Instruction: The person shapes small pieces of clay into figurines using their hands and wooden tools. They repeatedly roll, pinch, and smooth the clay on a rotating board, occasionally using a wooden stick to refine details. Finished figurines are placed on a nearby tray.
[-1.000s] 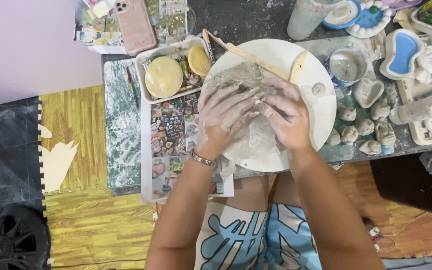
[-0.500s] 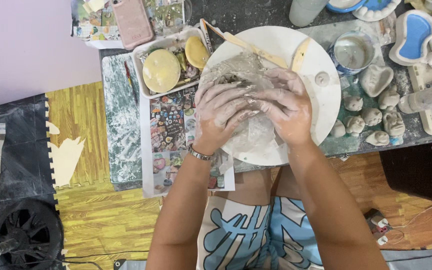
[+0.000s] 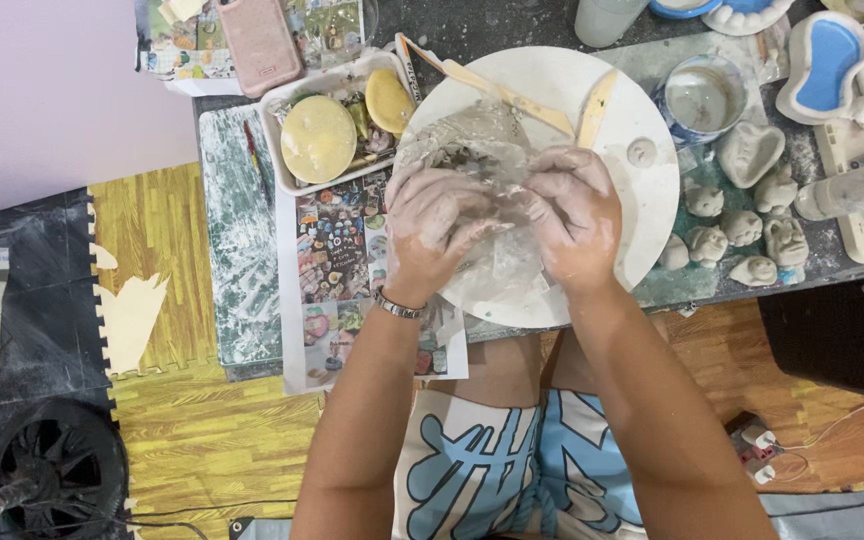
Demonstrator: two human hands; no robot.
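Observation:
Both of my hands are smeared with grey clay and press together on a lump of wet clay wrapped in clear plastic film. My left hand grips the lump from the left; a bracelet circles its wrist. My right hand closes on it from the right. The lump rests on a round white board at the table's front. Two flat wooden modelling tools lie on the board behind my hands, next to a small clay disc.
A white tray with yellow sponges sits at the left, a pink phone behind it. A cup of cloudy water, a heart-shaped clay piece and several small clay figures stand on the right. A printed sheet hangs over the table's edge.
My hands have stayed clasped on the clay, kneading it slightly. The camera view has shifted a little, so the table appears lower in the frame.

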